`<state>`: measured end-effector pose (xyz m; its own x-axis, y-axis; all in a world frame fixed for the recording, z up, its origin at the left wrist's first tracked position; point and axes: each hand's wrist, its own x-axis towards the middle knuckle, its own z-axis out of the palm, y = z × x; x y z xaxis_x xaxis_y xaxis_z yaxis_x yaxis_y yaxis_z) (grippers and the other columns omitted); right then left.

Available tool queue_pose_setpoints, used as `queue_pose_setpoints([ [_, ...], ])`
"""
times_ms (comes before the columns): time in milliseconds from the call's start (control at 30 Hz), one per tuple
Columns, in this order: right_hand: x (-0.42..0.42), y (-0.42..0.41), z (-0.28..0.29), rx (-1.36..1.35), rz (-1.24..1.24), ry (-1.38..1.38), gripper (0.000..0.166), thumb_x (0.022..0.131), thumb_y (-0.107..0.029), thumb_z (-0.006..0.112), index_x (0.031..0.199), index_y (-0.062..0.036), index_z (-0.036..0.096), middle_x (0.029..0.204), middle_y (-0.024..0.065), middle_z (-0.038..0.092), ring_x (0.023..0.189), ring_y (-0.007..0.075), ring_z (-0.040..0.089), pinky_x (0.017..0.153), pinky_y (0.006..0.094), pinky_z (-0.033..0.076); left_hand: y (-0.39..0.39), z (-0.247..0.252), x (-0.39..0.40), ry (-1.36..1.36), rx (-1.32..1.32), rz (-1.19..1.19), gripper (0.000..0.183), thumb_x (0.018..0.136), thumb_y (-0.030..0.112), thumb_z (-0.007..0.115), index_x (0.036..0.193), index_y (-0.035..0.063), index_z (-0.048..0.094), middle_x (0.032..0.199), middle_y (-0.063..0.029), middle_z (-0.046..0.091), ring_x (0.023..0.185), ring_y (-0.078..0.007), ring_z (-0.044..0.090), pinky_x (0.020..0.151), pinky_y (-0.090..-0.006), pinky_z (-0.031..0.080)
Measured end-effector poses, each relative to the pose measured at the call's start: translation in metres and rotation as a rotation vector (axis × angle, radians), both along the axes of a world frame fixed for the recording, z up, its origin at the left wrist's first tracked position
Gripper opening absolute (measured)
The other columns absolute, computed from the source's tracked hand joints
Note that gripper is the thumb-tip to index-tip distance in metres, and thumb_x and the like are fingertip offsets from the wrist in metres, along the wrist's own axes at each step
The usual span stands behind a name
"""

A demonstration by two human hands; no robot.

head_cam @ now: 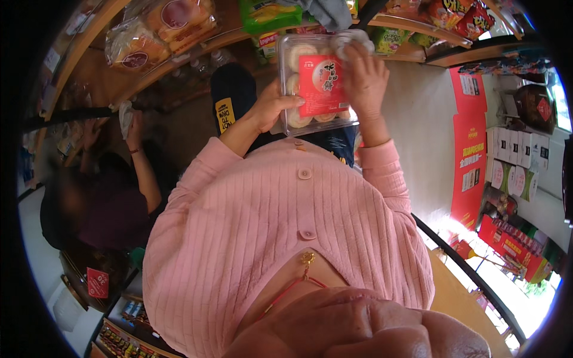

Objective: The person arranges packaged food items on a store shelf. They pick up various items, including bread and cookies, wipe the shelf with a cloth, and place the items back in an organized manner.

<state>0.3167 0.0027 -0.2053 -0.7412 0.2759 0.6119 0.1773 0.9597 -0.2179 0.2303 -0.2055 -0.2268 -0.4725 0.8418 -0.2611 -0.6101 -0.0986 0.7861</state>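
Note:
My left hand grips the left edge of a clear plastic box of round pale pastries, its thumb on the lid. The box bears a red label with writing and is held up before the shelves. On the box's upper right, my right hand presses a bunched white cloth against the lid; this hand is slightly blurred. The cloth is partly hidden beneath its fingers.
Wooden shelves ahead hold bagged bread, a green packet and a grey cloth. At the left, a co-worker reaches to a shelf, holding a white cloth. Stacked boxes stand far right.

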Motion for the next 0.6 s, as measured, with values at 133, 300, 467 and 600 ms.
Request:
queue_pose_setpoints([
  [133, 0.009, 0.035, -0.015, -0.064, -0.103, 0.088, 0.038, 0.076, -0.008, 0.062, 0.113, -0.0148, 0.059, 0.118, 0.0037, 0.059, 0.099, 0.0290, 0.056, 0.079, 0.0410, 0.045, 0.007, 0.000, 0.001, -0.034, 0.013, -0.015, 0.062, 0.077, 0.003, 0.070, 0.133, 0.0010, 0.043, 0.123, -0.0123, 0.058, 0.113, -0.0231, 0.056, 0.100, -0.0386, 0.043],
  [300, 0.000, -0.010, 0.008, -0.050, -0.057, 0.065, 0.039, 0.073, -0.007, 0.062, 0.112, -0.0116, 0.060, 0.108, 0.0079, 0.059, 0.092, 0.0282, 0.056, 0.078, 0.0383, 0.046, 0.009, -0.005, 0.005, 0.023, -0.049, -0.033, 0.057, 0.077, 0.002, 0.068, 0.130, 0.0002, 0.047, 0.120, -0.0117, 0.059, 0.111, -0.0227, 0.058, 0.098, -0.0379, 0.044],
  [467, -0.014, -0.067, 0.038, -0.047, 0.189, 0.048, 0.047, 0.067, -0.003, 0.061, 0.113, -0.0122, 0.062, 0.109, 0.0065, 0.060, 0.093, 0.0281, 0.056, 0.081, 0.0398, 0.047, 0.010, 0.013, 0.004, 0.347, -0.163, -0.114, 0.050, 0.078, 0.003, 0.065, 0.126, -0.0008, 0.050, 0.116, -0.0103, 0.061, 0.106, -0.0200, 0.059, 0.093, -0.0347, 0.046],
  [600, -0.005, -0.037, 0.030, -0.022, 0.147, 0.043, 0.051, 0.067, -0.004, 0.062, 0.115, -0.0194, 0.062, 0.111, 0.0011, 0.058, 0.088, 0.0242, 0.056, 0.079, 0.0385, 0.047, 0.005, 0.003, 0.004, 0.148, -0.121, -0.085, 0.055, 0.079, 0.000, 0.066, 0.130, 0.0024, 0.046, 0.119, -0.0098, 0.059, 0.109, -0.0203, 0.058, 0.097, -0.0361, 0.045],
])
